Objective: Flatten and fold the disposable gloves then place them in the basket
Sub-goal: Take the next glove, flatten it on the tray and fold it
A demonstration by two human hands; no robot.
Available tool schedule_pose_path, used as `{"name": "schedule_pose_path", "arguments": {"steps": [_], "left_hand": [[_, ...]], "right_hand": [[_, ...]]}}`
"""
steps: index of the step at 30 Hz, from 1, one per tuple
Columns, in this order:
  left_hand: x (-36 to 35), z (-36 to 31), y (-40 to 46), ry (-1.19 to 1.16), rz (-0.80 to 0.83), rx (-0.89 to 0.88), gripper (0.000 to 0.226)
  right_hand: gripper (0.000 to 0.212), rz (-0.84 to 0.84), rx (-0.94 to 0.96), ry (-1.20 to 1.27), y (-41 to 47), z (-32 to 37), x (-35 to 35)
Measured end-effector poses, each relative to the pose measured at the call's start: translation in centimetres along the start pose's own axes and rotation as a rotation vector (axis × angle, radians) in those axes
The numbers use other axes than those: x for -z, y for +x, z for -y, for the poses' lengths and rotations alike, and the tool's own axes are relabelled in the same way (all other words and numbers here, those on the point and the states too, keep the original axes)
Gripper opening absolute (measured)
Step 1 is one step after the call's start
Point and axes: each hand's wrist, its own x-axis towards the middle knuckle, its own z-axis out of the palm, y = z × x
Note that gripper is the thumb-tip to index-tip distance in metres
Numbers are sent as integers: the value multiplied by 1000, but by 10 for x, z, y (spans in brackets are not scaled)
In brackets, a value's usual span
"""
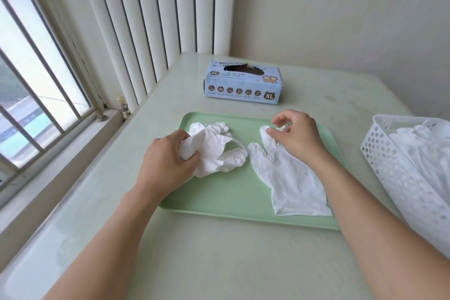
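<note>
Two white disposable gloves lie on a pale green tray (233,200). The left one is a crumpled glove (214,151), and my left hand (168,161) grips its near left end. The right one is a mostly flat glove (289,178) with its cuff toward me and its fingers pointing away. My right hand (297,136) rests over those fingers, thumb and forefinger pinched on one of them. A white perforated basket (389,165) stands at the right edge of the table with white gloves inside.
A blue glove box (243,85) marked XL stands beyond the tray, its top opening torn. The table (219,263) is pale green, with a barred window to the left, vertical blinds behind, and a wall on the right.
</note>
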Motion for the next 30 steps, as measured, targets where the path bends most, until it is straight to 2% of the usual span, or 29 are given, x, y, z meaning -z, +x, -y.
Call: {"name": "schedule_pose_path", "arguments": {"steps": [2, 6, 10, 12, 15, 17, 19, 20, 22, 24, 28, 30], "left_hand": [[1, -1, 0, 1, -37, 39, 12], [2, -1, 0, -11, -117, 103, 16], [1, -4, 0, -18, -71, 96, 15], [1, -11, -2, -47, -34, 92, 25], [3, -16, -4, -223, 13, 139, 33], [5, -15, -3, -379, 8, 163, 39], [7, -12, -1, -514, -17, 201, 43], [8, -10, -1, -584, -16, 214, 43], [10, -8, -3, -673, 5, 237, 43], [10, -7, -5, -725, 17, 242, 45], [14, 0, -2, -683, -3, 205, 57], [14, -1, -2, -572, 75, 126, 48]], "right_hand": [[18, 93, 41, -85, -12, 10, 5], [35, 307, 72, -290, -58, 25, 21], [40, 467, 11, -396, -77, 21, 31], [37, 437, 22, -347, -72, 25, 33], [29, 238, 187, -179, -64, 55, 26], [35, 286, 319, -75, -69, 87, 9], [41, 415, 370, -127, -81, 116, -19], [38, 449, 383, -196, -84, 125, -36], [20, 407, 377, -241, -82, 130, -62], [5, 391, 288, -59, -70, 120, -71], [14, 457, 73, 488, -51, 104, -51], [19, 501, -17, 651, -49, 99, -39]]}}
